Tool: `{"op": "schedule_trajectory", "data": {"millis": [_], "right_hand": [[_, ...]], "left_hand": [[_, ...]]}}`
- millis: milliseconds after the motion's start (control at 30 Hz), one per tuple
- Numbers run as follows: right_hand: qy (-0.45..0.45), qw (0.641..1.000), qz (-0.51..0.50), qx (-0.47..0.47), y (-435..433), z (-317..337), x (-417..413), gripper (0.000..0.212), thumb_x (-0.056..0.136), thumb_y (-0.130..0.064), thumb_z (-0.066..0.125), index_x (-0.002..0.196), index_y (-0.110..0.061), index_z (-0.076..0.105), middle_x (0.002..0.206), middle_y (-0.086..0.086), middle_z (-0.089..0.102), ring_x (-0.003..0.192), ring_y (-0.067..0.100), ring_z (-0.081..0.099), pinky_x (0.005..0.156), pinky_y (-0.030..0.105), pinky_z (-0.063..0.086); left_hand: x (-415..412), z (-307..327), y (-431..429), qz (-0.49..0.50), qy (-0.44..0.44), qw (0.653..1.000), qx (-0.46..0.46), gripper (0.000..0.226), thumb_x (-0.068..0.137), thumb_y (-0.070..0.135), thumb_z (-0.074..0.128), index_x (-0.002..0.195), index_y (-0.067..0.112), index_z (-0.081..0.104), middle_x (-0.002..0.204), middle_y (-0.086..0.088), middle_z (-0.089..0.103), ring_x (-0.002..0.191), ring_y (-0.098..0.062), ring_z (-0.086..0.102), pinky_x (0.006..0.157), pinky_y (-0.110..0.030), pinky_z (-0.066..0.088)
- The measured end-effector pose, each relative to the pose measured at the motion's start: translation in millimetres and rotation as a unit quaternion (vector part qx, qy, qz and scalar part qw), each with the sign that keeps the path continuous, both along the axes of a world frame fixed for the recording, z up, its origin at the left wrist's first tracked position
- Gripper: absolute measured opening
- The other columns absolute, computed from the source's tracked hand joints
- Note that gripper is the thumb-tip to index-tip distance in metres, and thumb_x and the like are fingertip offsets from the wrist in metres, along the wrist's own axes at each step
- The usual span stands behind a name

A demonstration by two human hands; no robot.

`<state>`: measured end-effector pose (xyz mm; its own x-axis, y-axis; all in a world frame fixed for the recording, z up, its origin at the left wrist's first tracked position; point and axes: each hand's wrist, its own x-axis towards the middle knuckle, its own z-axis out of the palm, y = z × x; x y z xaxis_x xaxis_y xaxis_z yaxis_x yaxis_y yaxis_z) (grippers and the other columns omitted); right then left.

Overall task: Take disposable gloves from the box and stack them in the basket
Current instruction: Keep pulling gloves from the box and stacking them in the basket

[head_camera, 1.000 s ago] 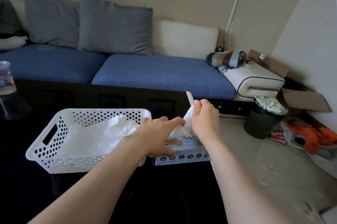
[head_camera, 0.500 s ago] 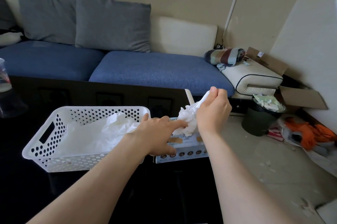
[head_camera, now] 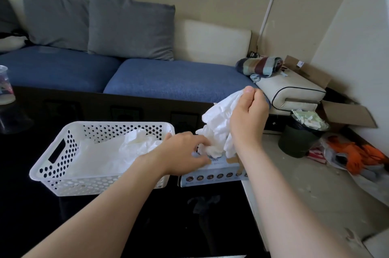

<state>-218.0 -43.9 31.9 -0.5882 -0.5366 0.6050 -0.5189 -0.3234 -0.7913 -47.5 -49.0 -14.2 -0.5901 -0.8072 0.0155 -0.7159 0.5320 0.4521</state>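
A white perforated basket sits on the black table and holds several crumpled clear gloves. Right of it lies the flat glove box, with more gloves bunched at its opening. My right hand pinches a white glove and holds it up above the box, its lower end still at the opening. My left hand rests on the box top beside the opening, thumb and fingers spread over the cardboard.
The glossy black table ends just right of the box. A plastic cup stands at the far left. Behind is a blue sofa with grey cushions. A dark bin and cardboard boxes stand on the floor at right.
My right hand has risen and moved right, drawing the glove further out of the box. My left hand has stayed on the box top.
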Motion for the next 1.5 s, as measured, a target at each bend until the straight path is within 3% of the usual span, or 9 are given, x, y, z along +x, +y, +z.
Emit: {"op": "schedule_trajectory", "data": {"millis": [200,300,367,500,700,900,1067,1167,1500], "right_hand": [[-0.098,0.973,0.167,0.122,13.3,5.4,12.8,0.042,0.114,-0.034,0.046,0.076,-0.022,0.057,0.073,-0.011,0.057,0.066,-0.003,0.052,0.07,0.015,0.046],[-0.212,0.919,0.26,0.207,13.3,8.0,21.2,0.025,0.11,-0.035,0.059,0.09,-0.028,0.074,0.103,-0.004,0.076,0.095,0.015,0.071,0.091,0.038,0.059],[-0.215,0.893,0.3,0.256,15.5,10.7,26.5,0.018,0.108,-0.035,0.062,0.104,-0.025,0.077,0.117,0.006,0.072,0.093,0.02,0.072,0.081,0.039,0.06],[-0.216,0.845,0.381,0.306,21.9,8.2,33.6,0.05,0.112,-0.032,0.055,0.071,-0.023,0.083,0.082,0.005,0.073,0.076,0.019,0.069,0.082,0.036,0.054],[-0.16,0.801,0.428,0.387,26.3,11.5,44.0,0.04,0.085,-0.069,0.074,0.098,-0.033,0.085,0.113,0.01,0.081,0.114,0.032,0.074,0.108,0.051,0.052],[-0.098,0.803,0.426,0.405,18.9,-1.8,51.0,0.035,0.084,-0.016,0.068,0.115,-0.002,0.074,0.102,0.016,0.077,0.092,0.031,0.071,0.065,0.033,0.057],[-0.15,0.762,0.482,0.405,11.2,-1.4,52.1,0.053,0.067,-0.002,0.055,0.114,0.02,0.054,0.1,0.022,0.061,0.092,0.037,0.06,0.079,0.044,0.046],[-0.211,0.723,0.501,0.427,14.1,4.1,53.2,0.032,0.073,-0.005,0.054,0.102,0.005,0.062,0.094,0.02,0.061,0.082,0.035,0.063,0.073,0.04,0.053],[0.151,0.906,0.157,0.363,-5.0,-21.3,83.7,0.024,0.094,-0.014,0.061,0.082,-0.007,0.08,0.086,0.009,0.077,0.076,0.017,0.067,0.068,0.03,0.056]], "left_hand": [[10.1,24.4,1.9,0.153,0.304,0.939,0.039,0.038,0.101,0.015,0.039,0.091,0.015,0.076,0.085,-0.005,0.072,0.08,-0.02,0.063,0.076,-0.035,0.047],[18.3,35.0,3.7,0.202,0.457,0.829,0.25,0.047,0.104,0.034,0.036,0.098,0.008,0.075,0.088,-0.012,0.077,0.081,-0.029,0.072,0.081,-0.049,0.057],[26.3,34.9,3.3,0.197,0.481,0.781,0.348,0.063,0.104,0.06,0.038,0.109,0.011,0.076,0.099,-0.013,0.079,0.085,-0.029,0.076,0.079,-0.047,0.06],[36.9,33.5,4.1,0.184,0.471,0.792,0.342,0.045,0.098,0.05,0.065,0.113,0.01,0.078,0.11,-0.013,0.079,0.102,-0.032,0.076,0.092,-0.046,0.063],[46.0,38.8,9.4,0.223,0.543,0.774,0.237,0.021,0.093,0.024,0.077,0.103,0.006,0.077,0.092,-0.011,0.079,0.08,-0.021,0.076,0.076,-0.039,0.062],[64.5,41.9,0.5,0.284,0.572,0.756,0.145,0.012,0.092,0.019,0.074,0.097,0.009,0.076,0.088,0.0,0.074,0.085,-0.017,0.069,0.077,-0.038,0.059],[79.7,40.7,-2.4,0.273,0.518,0.807,0.077,0.014,0.1,0.022,0.068,0.11,0.025,0.077,0.099,0.006,0.075,0.089,-0.005,0.071,0.076,-0.025,0.057],[84.8,39.6,-0.9,0.249,0.491,0.829,0.098,0.02,0.104,0.02,0.062,0.117,0.026,0.076,0.109,0.004,0.072,0.104,-0.014,0.068,0.089,-0.033,0.059],[120.8,23.8,-12.5,0.353,0.319,0.877,0.075,0.022,0.101,0.004,0.049,0.108,0.024,0.056,0.101,-0.011,0.064,0.089,-0.028,0.064,0.056,-0.034,0.058]]}}
